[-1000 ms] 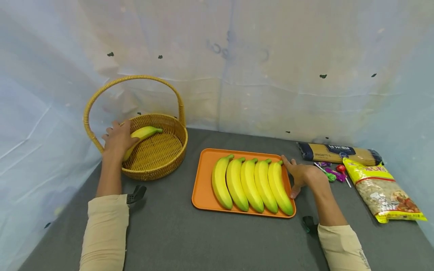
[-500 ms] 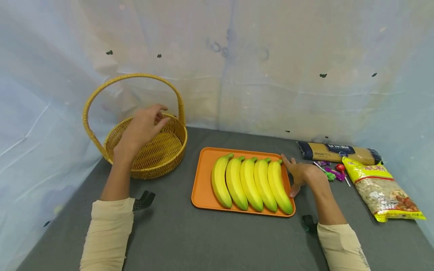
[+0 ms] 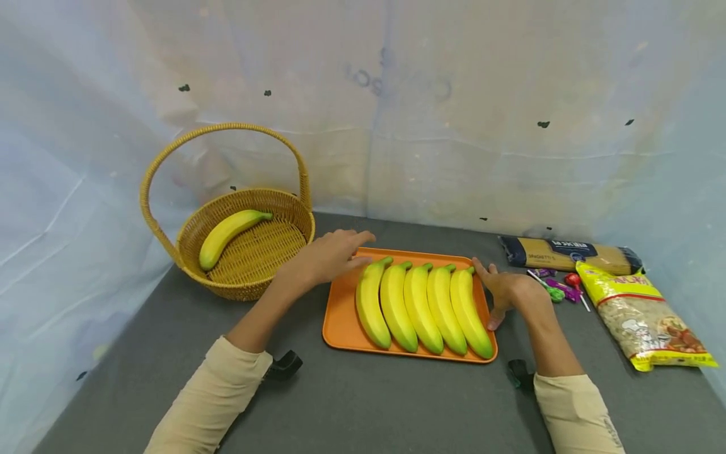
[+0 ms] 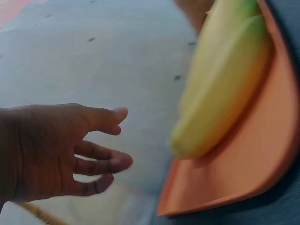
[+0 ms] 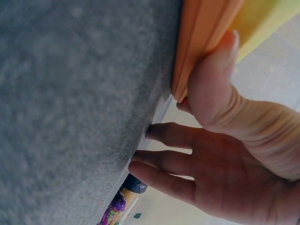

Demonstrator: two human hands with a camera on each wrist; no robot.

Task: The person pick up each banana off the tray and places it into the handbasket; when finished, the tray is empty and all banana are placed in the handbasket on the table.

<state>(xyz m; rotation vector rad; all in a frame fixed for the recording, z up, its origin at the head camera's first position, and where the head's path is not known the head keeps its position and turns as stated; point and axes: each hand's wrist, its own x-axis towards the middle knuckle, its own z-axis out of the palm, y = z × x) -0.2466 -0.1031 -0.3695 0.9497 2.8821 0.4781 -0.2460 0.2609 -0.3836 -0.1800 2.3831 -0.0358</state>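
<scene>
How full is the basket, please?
Mostly empty: the basket holds one banana, and much of its woven floor shows bare beside it.

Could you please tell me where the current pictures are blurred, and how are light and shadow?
Head view: bananas and tray look fairly sharp, with a soft shadow on the table beside the right sleeve; left wrist view: bananas and tray blurred, left hand dim but crisper; right wrist view: table soft, right hand clearer, its palm darker than the thumb tip.
</scene>
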